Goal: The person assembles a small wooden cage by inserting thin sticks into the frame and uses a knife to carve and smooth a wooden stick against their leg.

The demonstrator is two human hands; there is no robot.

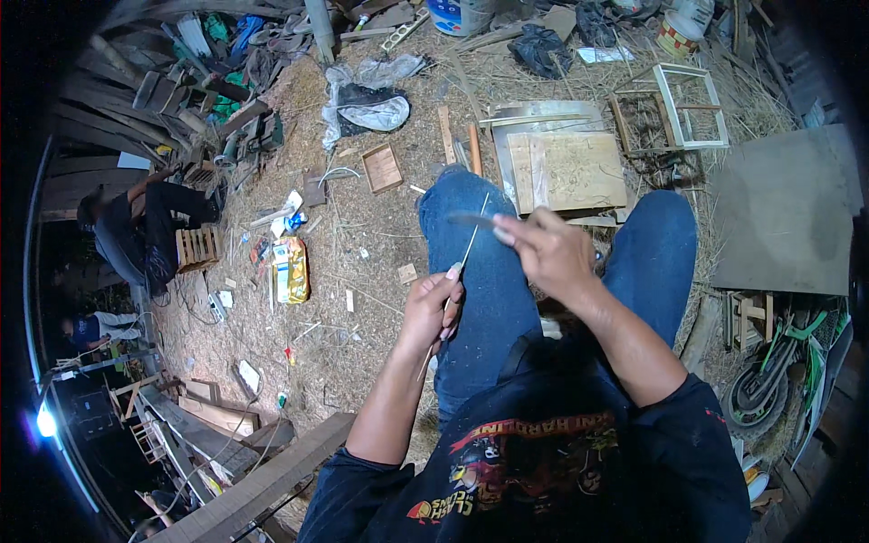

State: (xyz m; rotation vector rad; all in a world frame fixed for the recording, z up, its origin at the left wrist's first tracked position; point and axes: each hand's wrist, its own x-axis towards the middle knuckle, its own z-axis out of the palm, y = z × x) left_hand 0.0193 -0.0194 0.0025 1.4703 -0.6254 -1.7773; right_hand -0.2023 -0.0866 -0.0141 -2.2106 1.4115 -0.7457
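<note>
My left hand [433, 308] is closed around a thin, pale strip [474, 232] above my left thigh. The strip slants up and away from the fist, and its lower end shows below the hand. To its right, my right hand [549, 255] pinches a short, dark, flat blade [468, 219], which looks like a knife and is smeared by motion. The blade points left across the strip near its far end. Whether the two touch I cannot tell. The fingers hide the blade's handle end. My jeans [484, 317] lie beneath both hands.
Wooden boards [570, 172] lie beyond my knees, with a small wooden box [382, 168] to their left. A yellow bag [291, 271] stands on the littered floor. Further left sits another person [163, 217]. A timber beam [262, 484] runs by my left elbow; a bike [769, 371] stands right.
</note>
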